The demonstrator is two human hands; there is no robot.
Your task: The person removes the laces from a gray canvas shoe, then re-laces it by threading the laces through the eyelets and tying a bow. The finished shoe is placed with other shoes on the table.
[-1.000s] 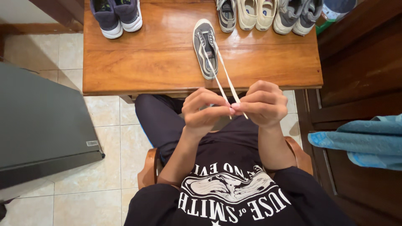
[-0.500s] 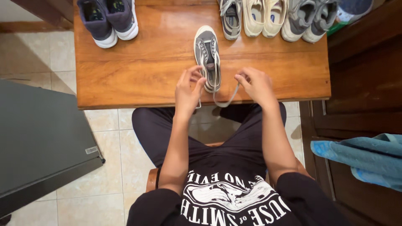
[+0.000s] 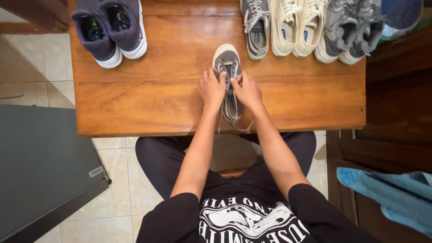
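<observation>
A small grey sneaker (image 3: 227, 59) with a white toe cap lies on the wooden table (image 3: 153, 90), toe pointing away from me. My left hand (image 3: 211, 88) grips its left side near the eyelets. My right hand (image 3: 247, 89) holds the right side, fingers at the lacing. The white laces (image 3: 237, 121) trail slack from the shoe's heel end over the table's near edge. Both hands pinch at the laces by the eyelets; the exact hold is partly hidden by my fingers.
A dark blue pair of sneakers (image 3: 110, 29) stands at the back left. A grey shoe (image 3: 255, 27), a cream pair (image 3: 297, 24) and a grey pair (image 3: 353, 29) line the back right. A dark case (image 3: 40, 166) sits left; a blue towel (image 3: 391, 193) hangs right.
My hands went from pulling both lace ends taut toward my chest to letting them go slack and reaching forward onto the shoe's eyelets. The view tilted further over the table.
</observation>
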